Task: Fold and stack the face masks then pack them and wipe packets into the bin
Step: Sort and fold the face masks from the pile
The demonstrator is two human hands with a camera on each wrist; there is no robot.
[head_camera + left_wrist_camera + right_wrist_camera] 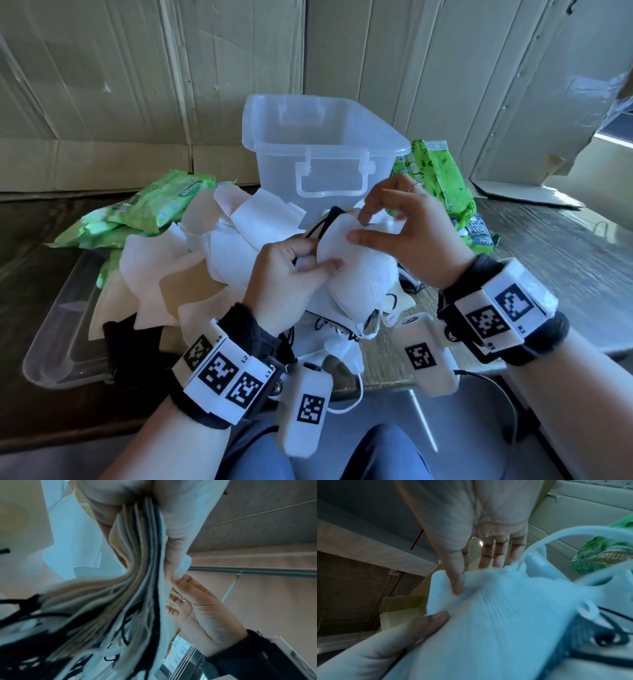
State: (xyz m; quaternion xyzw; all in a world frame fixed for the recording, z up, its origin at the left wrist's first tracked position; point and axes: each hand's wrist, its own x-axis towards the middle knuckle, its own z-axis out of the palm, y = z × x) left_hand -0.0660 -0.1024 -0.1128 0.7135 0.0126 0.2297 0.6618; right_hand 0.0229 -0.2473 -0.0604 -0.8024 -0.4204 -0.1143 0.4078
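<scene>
My left hand (pixel 318 254) grips a stack of folded face masks (pixel 137 574), white, beige and black, with dark ear loops hanging below. Its thumb (pixel 419 626) lies on the top white mask (pixel 359 274). My right hand (pixel 359 229) pinches that mask's upper edge between thumb (pixel 456 577) and forefinger, the other fingers spread behind. The hands are above the table's front middle. The clear plastic bin (pixel 329 148) stands upright behind them, nothing visible inside. Green wipe packets lie left (pixel 161 202) and right (pixel 438 174) of the bin.
A loose pile of white and beige masks (pixel 219 246) covers the table left of my hands. A clear lid (pixel 58 342) lies at the front left under part of the pile. Cardboard sheets (pixel 137 85) line the wall behind. More masks hang over the table's front edge.
</scene>
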